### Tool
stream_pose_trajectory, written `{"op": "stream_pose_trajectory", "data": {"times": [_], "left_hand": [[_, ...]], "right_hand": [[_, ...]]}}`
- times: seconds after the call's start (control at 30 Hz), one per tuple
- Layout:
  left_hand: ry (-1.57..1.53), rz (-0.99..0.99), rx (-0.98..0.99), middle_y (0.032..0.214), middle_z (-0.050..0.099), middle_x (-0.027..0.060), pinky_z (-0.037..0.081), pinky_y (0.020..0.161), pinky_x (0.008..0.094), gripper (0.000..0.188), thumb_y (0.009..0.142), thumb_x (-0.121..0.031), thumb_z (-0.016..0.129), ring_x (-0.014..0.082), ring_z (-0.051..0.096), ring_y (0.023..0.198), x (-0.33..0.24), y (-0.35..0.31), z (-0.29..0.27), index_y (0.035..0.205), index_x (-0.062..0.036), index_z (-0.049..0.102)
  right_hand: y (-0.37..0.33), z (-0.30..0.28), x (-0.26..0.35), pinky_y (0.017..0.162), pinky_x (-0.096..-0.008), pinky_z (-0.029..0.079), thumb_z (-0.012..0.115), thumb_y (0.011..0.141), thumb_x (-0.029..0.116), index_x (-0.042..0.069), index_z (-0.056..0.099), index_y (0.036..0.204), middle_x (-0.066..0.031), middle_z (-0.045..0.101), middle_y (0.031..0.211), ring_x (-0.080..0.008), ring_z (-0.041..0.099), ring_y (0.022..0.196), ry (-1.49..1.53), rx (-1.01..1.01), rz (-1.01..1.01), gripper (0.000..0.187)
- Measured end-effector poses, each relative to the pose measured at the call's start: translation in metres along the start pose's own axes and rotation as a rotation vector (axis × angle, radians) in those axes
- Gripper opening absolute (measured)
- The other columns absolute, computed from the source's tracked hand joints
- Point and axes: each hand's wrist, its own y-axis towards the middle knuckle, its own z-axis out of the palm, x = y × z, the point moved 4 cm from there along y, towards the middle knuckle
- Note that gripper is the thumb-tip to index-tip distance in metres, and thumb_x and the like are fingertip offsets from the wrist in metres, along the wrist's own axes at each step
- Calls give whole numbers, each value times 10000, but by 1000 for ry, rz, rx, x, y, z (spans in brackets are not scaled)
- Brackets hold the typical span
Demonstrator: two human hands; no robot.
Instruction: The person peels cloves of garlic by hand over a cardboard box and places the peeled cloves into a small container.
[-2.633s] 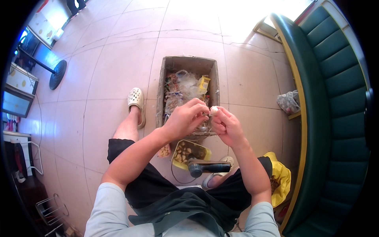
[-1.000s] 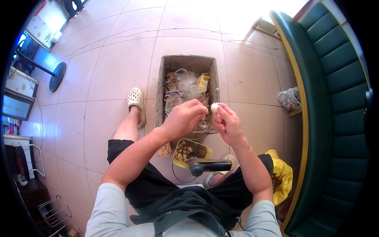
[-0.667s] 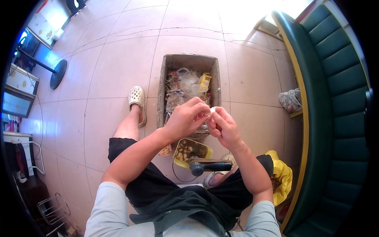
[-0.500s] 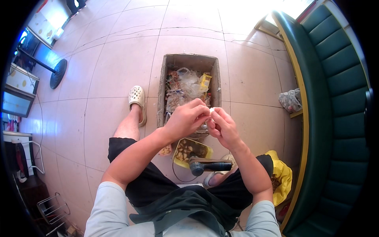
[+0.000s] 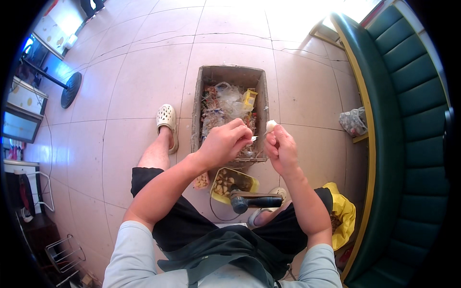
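Observation:
My right hand (image 5: 282, 150) is closed, its thumb and fingertips pinching a small whitish garlic clove (image 5: 271, 126) that sticks up beside the box's right wall. To its left, my left hand (image 5: 224, 143) pinches a thin white scrap of peel (image 5: 254, 138) at its fingertips. The two hands are apart, above the near end of a worn grey-brown box (image 5: 195, 115). Inside the box lie clear plastic bags (image 5: 230, 98), a yellow packet (image 5: 249, 99) and loose scraps. Below my hands a yellow tub (image 5: 255, 184) holds several pale brown pieces (image 5: 223, 183), too small to identify surely.
A dark-handled tool (image 5: 257, 201) lies across the tub. Left of it is a container of pale pieces (image 5: 201, 181). A yellow bag (image 5: 344, 216) stands by my right knee, near a green bench (image 5: 379, 158). A filled plastic bag (image 5: 354, 122) sits beside the bench.
My hands have drawn apart. The right one has moved right with the garlic clove, which now shows clearly, while the left stays nearly in place with the white scrap.

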Motion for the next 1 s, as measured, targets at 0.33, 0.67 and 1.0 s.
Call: {"op": "stream_pose_trajectory", "data": {"times": [0.33,0.67,1.0], "left_hand": [[-104,-38,-67,989,712,99,573,703,323,176,886,22,746,236,727,853,7,1,-1,1048,-45,733],[-176,30,62,981,669,75,568,719,318,156,873,-1,775,216,689,817,-1,1,-7,1012,-48,724],[-149,147,159,964,708,88,583,703,346,148,850,1,774,265,716,826,1,0,-8,976,-54,718]], "right_hand": [[-13,20,0,504,-189,391,501,1118,186,29,572,1352,17,554,804,-37,481,588,-594,166,-49,290],[-22,28,19,549,-241,453,551,1085,146,20,664,1273,-5,603,740,-60,546,625,-939,258,-114,253],[-27,28,20,572,-261,484,564,1065,173,4,690,1239,-12,620,725,-73,565,611,-987,303,1,273]]}}
